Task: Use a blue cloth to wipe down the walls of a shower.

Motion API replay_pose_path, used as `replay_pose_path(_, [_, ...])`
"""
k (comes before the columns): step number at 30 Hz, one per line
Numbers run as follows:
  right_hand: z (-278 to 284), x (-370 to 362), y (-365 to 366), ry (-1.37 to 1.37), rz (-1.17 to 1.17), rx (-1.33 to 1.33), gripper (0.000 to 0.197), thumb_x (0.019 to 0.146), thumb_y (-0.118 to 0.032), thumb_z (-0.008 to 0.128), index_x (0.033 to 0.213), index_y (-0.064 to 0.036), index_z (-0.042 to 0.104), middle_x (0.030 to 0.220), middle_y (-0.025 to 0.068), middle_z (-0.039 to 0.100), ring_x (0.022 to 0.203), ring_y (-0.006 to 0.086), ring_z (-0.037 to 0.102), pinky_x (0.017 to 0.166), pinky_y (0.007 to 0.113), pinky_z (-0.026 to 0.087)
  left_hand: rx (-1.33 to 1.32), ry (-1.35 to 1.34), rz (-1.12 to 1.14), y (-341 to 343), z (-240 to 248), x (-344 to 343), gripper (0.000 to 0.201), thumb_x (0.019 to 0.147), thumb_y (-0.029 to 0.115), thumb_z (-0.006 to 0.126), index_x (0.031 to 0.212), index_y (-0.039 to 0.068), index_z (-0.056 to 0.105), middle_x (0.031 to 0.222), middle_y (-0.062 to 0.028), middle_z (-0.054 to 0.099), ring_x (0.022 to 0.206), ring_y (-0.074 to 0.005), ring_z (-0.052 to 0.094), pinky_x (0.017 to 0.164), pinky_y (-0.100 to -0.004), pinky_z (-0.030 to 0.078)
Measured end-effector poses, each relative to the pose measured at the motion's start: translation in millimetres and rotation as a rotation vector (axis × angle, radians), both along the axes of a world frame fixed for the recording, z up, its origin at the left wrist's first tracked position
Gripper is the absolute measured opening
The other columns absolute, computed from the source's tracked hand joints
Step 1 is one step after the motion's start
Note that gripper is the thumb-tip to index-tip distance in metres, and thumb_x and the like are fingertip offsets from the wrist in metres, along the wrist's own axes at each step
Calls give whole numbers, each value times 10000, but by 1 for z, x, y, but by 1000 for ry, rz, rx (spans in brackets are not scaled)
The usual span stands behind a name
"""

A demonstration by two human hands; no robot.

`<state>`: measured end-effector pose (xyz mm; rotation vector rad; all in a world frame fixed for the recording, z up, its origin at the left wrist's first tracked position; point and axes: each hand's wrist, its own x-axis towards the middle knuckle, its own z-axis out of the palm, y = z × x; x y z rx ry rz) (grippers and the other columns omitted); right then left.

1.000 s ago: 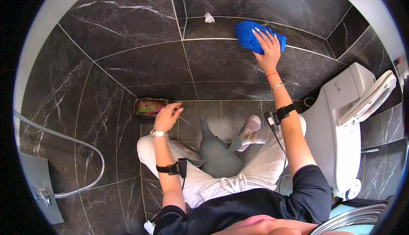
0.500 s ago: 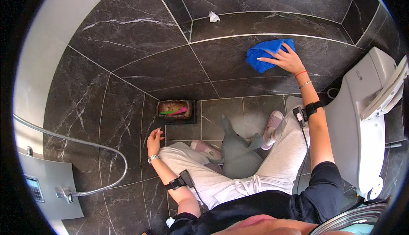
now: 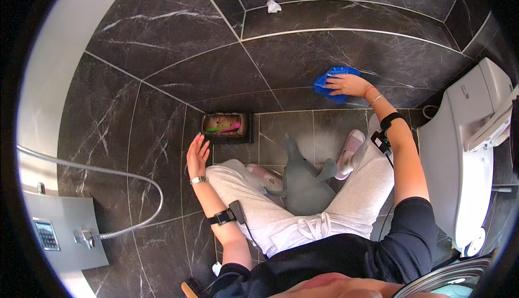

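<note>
A blue cloth (image 3: 330, 83) is pressed against the dark marbled wall tiles (image 3: 400, 63), low down near the floor. My right hand (image 3: 350, 85) lies over it, fingers curled on the cloth and covering part of it. My left hand (image 3: 198, 153) is raised beside my left knee with its fingers stretched out and nothing in it. Just beyond those fingers, in the corner, sits a brown box (image 3: 223, 125) holding a green and a pink stick-like thing.
A white toilet (image 3: 457, 136) stands to my right. At left hang a metal shower hose (image 3: 119, 172) and a grey panel (image 3: 65, 228). Between my legs is a grey animal-shaped seat (image 3: 306, 187). Crumpled white paper (image 3: 273, 6) lies on the wall ledge.
My right hand has slid the blue cloth down the wall, and the cloth looks more bunched. My left hand has lifted slightly toward the corner box and its fingers have straightened. My view has shifted slightly.
</note>
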<state>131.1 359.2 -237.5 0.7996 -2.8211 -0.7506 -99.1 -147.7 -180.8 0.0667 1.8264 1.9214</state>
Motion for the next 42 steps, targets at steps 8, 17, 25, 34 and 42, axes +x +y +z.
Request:
replay_pose_path(8, [15, 24, -1, -64, -79, 10, 302, 734, -164, 502, 1006, -239, 611, 1260, -10, 449, 1215, 186, 356, 1030, 342, 266, 321, -22, 187, -32, -25, -20, 365, 894, 210, 466, 1243, 105, 446, 1220, 4, 507, 993, -124, 534, 773, -256, 452])
replay_pose_path(17, [99, 73, 17, 1092, -718, -459, 770, 553, -112, 697, 1247, -305, 427, 1364, 26, 338, 1251, 311, 302, 1003, 544, 203, 367, -74, 272, -39, -27, -22, 326, 888, 192, 469, 1200, 98, 487, 1133, 9, 555, 940, -114, 549, 741, -253, 471])
replay_pose_path(25, [80, 31, -8, 1352, -694, -762, 799, 546, -136, 680, 1278, -281, 396, 1412, 86, 230, 1285, 420, 148, 988, 622, 102, 335, -93, 241, -31, -25, -23, 314, 888, 180, 470, 1190, 95, 494, 1107, 18, 576, 887, -111, 573, 718, -251, 479])
replay_pose_path(34, [53, 20, -21, 671, -553, -219, 638, 702, -110, 561, 1240, -418, 405, 1397, -49, 276, 1285, 249, 250, 1008, 535, 205, 361, -40, 275, -50, -26, -21, 313, 894, 184, 458, 1191, 92, 490, 1117, 5, 563, 944, -115, 549, 747, -250, 476])
replay_pose_path(42, [-15, 34, 17, -75, -134, -19, 202, 715, -179, 524, 863, -220, 655, 1271, -34, 452, 1292, 193, 238, 1088, 379, 158, 390, -53, 273, -41, -33, -24, 332, 884, 165, 479, 1209, 97, 481, 1127, 3, 568, 951, -122, 561, 732, -255, 491])
